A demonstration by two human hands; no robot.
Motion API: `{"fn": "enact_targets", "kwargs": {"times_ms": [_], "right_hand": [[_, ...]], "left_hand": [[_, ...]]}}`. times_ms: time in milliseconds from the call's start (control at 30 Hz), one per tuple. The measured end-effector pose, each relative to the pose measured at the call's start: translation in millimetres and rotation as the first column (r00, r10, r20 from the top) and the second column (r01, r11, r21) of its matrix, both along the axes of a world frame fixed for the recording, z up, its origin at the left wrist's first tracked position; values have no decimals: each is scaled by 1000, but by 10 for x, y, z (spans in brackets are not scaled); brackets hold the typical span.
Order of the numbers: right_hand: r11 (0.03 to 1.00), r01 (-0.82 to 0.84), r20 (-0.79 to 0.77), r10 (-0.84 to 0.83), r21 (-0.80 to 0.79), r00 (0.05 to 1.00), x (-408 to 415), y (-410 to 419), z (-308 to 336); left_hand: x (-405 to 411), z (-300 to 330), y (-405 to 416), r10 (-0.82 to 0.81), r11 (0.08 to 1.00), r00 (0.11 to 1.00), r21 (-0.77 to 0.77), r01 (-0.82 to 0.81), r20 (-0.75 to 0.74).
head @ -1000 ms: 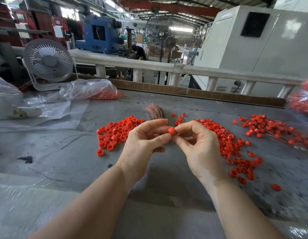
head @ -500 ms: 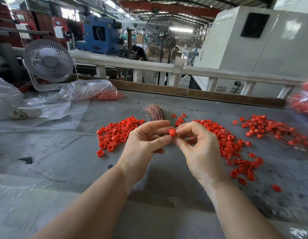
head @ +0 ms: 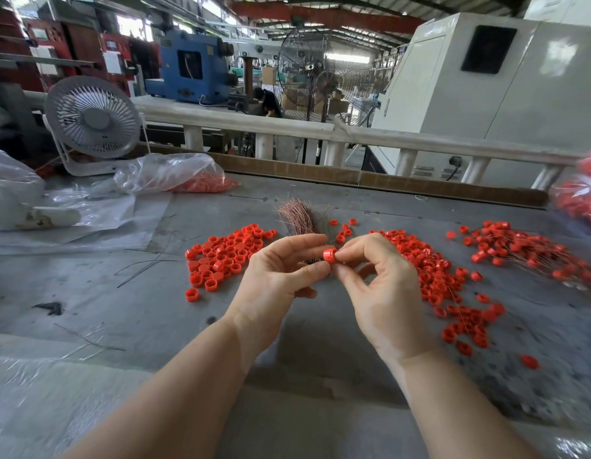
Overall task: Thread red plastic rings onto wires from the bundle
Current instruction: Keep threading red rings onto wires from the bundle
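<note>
A single red plastic ring [head: 329,254] is pinched between the fingertips of my right hand [head: 383,293] above the table's middle. My left hand [head: 277,279] meets it from the left, thumb and forefinger closed at the ring's side; any wire between them is too thin to see. Just behind my hands lies the copper-coloured wire bundle [head: 297,217], its far end fanned out. A heap of loose red rings [head: 227,256] sits to the left, and a longer scatter of rings [head: 436,279] runs to the right.
At the far right lie rings threaded on thin wires [head: 526,253]. A clear bag of red rings [head: 188,177] and a white desk fan [head: 92,124] stand back left. Stray dark wires [head: 148,266] lie on the grey table [head: 121,309]. A white rail [head: 320,130] borders the back.
Both hands stayed together at the ring with only slight finger shifts; the ring sits a little more to the right fingertips' side.
</note>
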State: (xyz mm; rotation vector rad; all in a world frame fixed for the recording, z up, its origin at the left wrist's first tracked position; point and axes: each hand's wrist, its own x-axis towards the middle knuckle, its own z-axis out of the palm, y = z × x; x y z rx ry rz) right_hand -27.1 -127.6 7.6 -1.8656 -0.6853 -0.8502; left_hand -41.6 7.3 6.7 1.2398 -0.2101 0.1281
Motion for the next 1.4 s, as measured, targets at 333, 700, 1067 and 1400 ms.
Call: {"fn": "enact_targets", "kwargs": {"times_ms": [333, 700, 1067, 1400], "right_hand": [[993, 78, 91, -70, -88, 993, -11, -6, 7], [994, -37, -219, 60, 106, 974, -25, 32, 24], [970, -92, -289, 156, 225, 945, 5, -12, 47], [945, -166, -308, 253, 281, 917, 33, -1, 25]], "left_hand": [[-18, -5, -9, 10, 998, 1000, 59, -10, -2], [-2, -18, -30, 190, 942, 969, 249, -226, 158], [-33, 9, -31, 150, 961, 986, 223, -163, 73], [-23, 9, -21, 219, 939, 967, 241, -246, 133]]}}
